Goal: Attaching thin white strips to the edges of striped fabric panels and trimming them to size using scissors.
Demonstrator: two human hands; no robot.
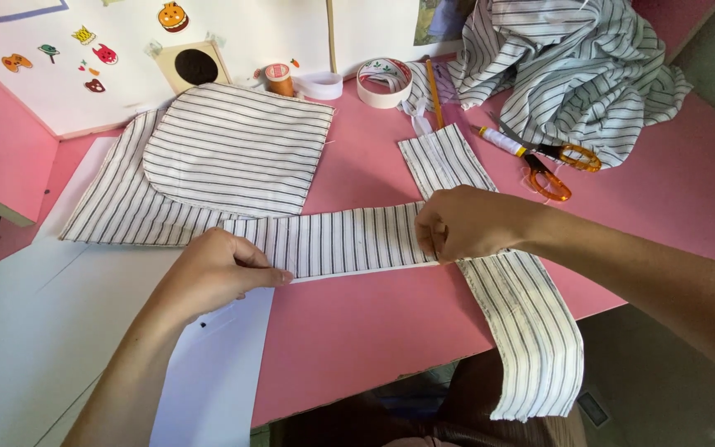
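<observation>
A long strip of white cloth with dark stripes [341, 242] lies across the pink table [357, 331]. My left hand [217, 269] pinches the strip's lower edge near its left end. My right hand [461, 223] pinches the same strip further right, where it meets a second striped band [531, 323] that runs from the back of the table over the front edge and hangs down. Both hands press the cloth flat on the table.
Two larger striped cloth pieces [225, 153] lie at the back left, partly on white paper [35, 331]. Orange-handled scissors [552, 161], a thread spool [279, 79], a tape roll [385, 83], a pencil [434, 91] and a heap of striped fabric [573, 66] sit at the back.
</observation>
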